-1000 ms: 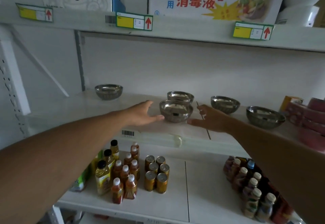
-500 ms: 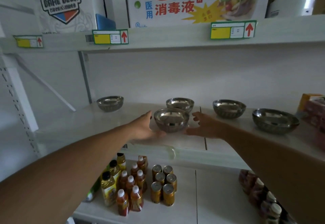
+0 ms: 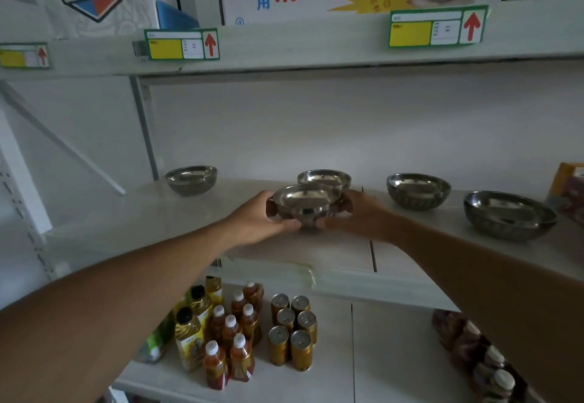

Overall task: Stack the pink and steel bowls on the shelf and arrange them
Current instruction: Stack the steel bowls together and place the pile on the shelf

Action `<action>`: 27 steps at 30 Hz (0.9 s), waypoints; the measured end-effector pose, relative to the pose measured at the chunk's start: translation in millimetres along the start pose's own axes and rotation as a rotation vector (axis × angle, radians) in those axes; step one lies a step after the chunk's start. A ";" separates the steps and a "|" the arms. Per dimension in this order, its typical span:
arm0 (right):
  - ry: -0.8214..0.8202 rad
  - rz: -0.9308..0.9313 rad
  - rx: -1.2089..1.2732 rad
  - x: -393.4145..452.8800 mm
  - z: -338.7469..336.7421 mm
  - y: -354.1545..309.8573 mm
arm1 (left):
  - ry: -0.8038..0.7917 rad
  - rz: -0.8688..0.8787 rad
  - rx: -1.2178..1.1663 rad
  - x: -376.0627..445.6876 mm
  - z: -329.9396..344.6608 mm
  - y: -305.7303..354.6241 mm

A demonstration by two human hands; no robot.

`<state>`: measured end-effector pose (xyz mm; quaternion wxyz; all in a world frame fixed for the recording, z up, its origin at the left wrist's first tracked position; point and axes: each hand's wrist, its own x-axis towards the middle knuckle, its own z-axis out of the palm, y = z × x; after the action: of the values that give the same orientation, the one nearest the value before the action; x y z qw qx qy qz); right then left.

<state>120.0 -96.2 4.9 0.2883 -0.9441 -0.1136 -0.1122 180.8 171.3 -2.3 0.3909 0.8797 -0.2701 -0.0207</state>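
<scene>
A steel bowl point(image 3: 306, 202) sits between my two hands at the middle of the white shelf point(image 3: 151, 228). My left hand point(image 3: 257, 219) cups its left side and my right hand point(image 3: 357, 213) cups its right side, fingers under the base. Just behind it stands a second steel bowl point(image 3: 325, 178). Another steel bowl point(image 3: 191, 179) rests at the far left, and two more steel bowls point(image 3: 417, 192) point(image 3: 508, 214) stand to the right. No pink bowl shows in this view.
A yellow box point(image 3: 567, 181) is at the shelf's right edge. The shelf below holds bottles point(image 3: 221, 333), gold cans point(image 3: 292, 330) and more bottles point(image 3: 483, 358) at right. The shelf above point(image 3: 316, 45) carries cartons and price tags.
Both hands have closed in from either side and now grip the front steel bowl. My view has tilted up and left, so the pink items at the right edge are out of frame.
</scene>
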 end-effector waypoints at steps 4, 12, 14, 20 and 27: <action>0.108 0.036 -0.063 25.9 -27.2 -26.8 | 0.065 0.145 -0.033 27.6 -38.1 5.2; 0.129 0.276 -0.166 81.3 -70.3 -46.8 | 0.025 0.280 -0.033 106.5 -80.6 26.6; 0.107 0.309 -0.181 91.4 -73.3 -37.3 | -0.023 0.276 0.014 122.8 -77.8 24.1; 0.062 0.367 -0.205 111.4 -58.3 23.7 | -0.089 0.212 0.017 159.6 -41.5 4.4; -0.004 0.286 -0.176 120.0 -37.3 63.1 | -0.202 0.207 -0.010 183.3 -17.5 -15.0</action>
<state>246.0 -150.4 35.7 0.2173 -0.9725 0.0315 -0.0777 348.5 101.2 31.3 0.3659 0.8386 -0.3975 -0.0700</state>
